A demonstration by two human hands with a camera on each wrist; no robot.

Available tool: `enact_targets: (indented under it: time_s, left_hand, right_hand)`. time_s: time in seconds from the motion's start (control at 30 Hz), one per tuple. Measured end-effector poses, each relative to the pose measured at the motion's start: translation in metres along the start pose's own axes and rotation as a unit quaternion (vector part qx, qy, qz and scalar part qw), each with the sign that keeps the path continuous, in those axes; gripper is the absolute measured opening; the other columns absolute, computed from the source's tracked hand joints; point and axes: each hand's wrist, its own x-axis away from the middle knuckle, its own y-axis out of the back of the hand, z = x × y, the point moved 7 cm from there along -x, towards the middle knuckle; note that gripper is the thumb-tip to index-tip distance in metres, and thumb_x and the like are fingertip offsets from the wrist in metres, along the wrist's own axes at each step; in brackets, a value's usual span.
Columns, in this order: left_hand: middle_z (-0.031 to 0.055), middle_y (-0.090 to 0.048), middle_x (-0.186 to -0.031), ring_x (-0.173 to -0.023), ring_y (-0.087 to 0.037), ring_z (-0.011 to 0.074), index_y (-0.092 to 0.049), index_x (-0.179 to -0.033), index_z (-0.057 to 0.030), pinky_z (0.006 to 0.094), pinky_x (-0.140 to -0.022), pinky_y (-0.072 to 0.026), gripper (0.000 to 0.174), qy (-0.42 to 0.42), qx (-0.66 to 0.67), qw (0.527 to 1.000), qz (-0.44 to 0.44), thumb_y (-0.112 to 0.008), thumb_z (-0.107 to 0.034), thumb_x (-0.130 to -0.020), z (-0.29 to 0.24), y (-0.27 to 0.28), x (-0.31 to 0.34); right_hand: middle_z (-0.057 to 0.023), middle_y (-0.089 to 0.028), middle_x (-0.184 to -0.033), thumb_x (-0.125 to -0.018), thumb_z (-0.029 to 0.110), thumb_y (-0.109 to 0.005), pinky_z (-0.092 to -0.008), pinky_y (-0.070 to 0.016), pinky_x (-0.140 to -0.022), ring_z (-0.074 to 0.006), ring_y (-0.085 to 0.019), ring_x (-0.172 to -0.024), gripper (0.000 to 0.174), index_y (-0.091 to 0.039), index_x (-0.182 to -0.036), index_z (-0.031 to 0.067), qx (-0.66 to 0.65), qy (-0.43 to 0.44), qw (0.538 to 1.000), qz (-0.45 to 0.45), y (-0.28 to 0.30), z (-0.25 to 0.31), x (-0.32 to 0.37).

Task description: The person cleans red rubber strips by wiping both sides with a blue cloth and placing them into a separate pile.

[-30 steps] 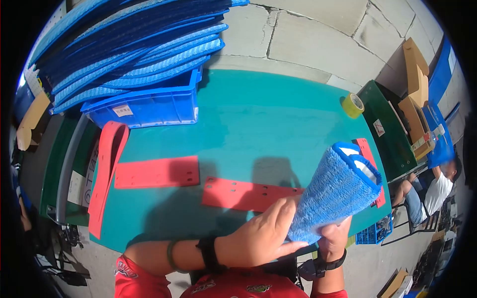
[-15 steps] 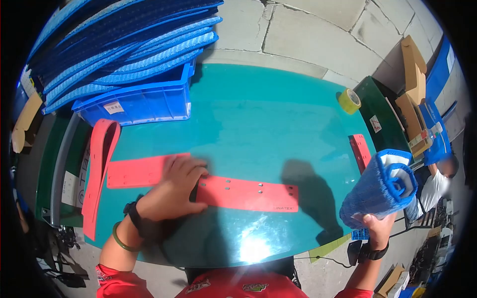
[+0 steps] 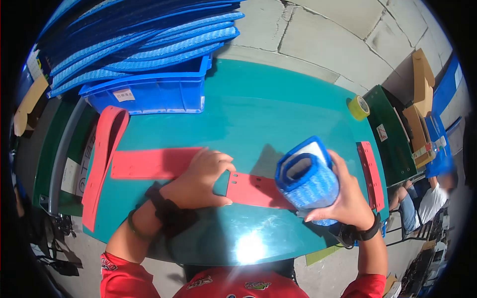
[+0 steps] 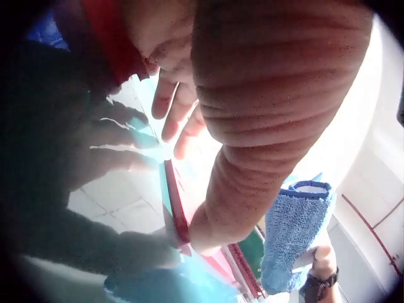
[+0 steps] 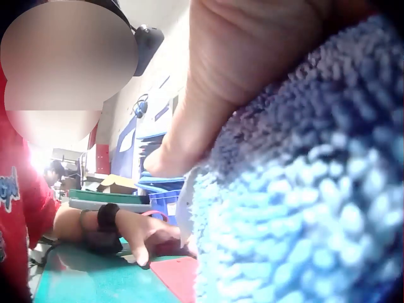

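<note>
Strip (image 3: 247, 191) near counter's (image 3: 278, 89) front edge, long axis left-right; left hand (image 3: 196, 181) nearer, thumb and fingers apart at left end; right hand (image 3: 352, 199) clamped on roll (image 3: 315, 191), hiding right end.

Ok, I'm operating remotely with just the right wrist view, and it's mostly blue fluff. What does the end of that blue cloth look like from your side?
Observer: The head view shows the blue cloth rolled up in the right hand, with a white layer inside its blue edging.
Operator: Does the flat red strip between the two hands have holes?
Observer: Yes, the red strip has small holes near its end beside the left hand.
Operator: Any tape on the table?
Observer: Yes, a roll of yellow tape sits near the far right corner of the green table.
</note>
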Motion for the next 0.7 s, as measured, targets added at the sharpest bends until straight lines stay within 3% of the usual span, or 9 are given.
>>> enact_targets:
  time_s: [0.13, 0.2, 0.23, 0.47, 0.7]
  left_hand:
    - [0.0132, -0.051, -0.137, -0.136, -0.042, 0.0320, -0.057, -0.125, -0.0095, 0.0581, -0.119, -0.0213, 0.069, 0.007, 0.006, 1.000, 0.000, -0.086, -0.037, -0.068, -0.001, 0.001, 0.000]
    - [0.0129, -0.051, -0.137, -0.136, -0.042, 0.0318, -0.057, -0.125, -0.0089, 0.0582, -0.119, -0.0213, 0.069, 0.007, 0.002, 1.000, -0.008, -0.086, -0.035, -0.068, 0.000, 0.000, 0.001]
    - [0.0126, -0.051, -0.137, -0.136, -0.042, 0.0316, -0.058, -0.125, -0.0083, 0.0582, -0.119, -0.0213, 0.069, 0.002, -0.001, 1.000, -0.013, -0.086, -0.034, -0.067, 0.000, -0.001, 0.001]
    - [0.0118, -0.052, -0.136, -0.135, -0.043, 0.0319, -0.057, -0.124, -0.0065, 0.0589, -0.119, -0.0231, 0.073, 0.018, 0.011, 1.000, -0.021, -0.087, -0.029, -0.062, -0.003, 0.002, 0.001]
    - [0.0144, -0.054, -0.134, -0.132, -0.046, 0.0327, -0.060, -0.118, -0.0069, 0.0560, -0.118, -0.0261, 0.064, 0.002, 0.002, 1.000, -0.028, -0.086, -0.029, -0.064, -0.007, 0.003, -0.001]
  right_hand:
    - [-0.0237, -0.064, -0.116, -0.054, 0.041, -0.097, -0.0425, -0.0536, -0.091, -0.0418, -0.066, -0.106, 0.114, -0.038, -0.144, 0.0044, 0.078, 0.033, 0.996, 0.034, -0.024, 0.032, -0.028]
    - [-0.0199, -0.065, -0.106, -0.056, 0.029, -0.095, -0.0434, -0.0543, -0.082, -0.0412, -0.067, -0.092, 0.100, -0.043, -0.138, 0.0056, 0.176, 0.093, 0.979, 0.046, -0.036, 0.050, -0.038]
    - [-0.0161, -0.063, -0.096, -0.057, 0.025, -0.092, -0.0427, -0.0535, -0.076, -0.0371, -0.067, -0.084, 0.093, -0.046, -0.135, 0.0061, 0.195, 0.114, 0.973, 0.047, -0.041, 0.057, -0.041]
    - [-0.0147, -0.063, -0.099, -0.059, 0.027, -0.091, -0.0396, -0.0534, -0.074, -0.0321, -0.068, -0.083, 0.090, -0.047, -0.135, 0.0058, 0.266, 0.142, 0.948, 0.102, -0.072, 0.070, -0.055]
    - [-0.0131, -0.061, -0.095, -0.058, 0.020, -0.089, -0.0403, -0.0538, -0.073, -0.0319, -0.067, -0.081, 0.087, -0.050, -0.135, 0.0066, 0.316, 0.124, 0.933, 0.116, -0.046, 0.056, -0.033]
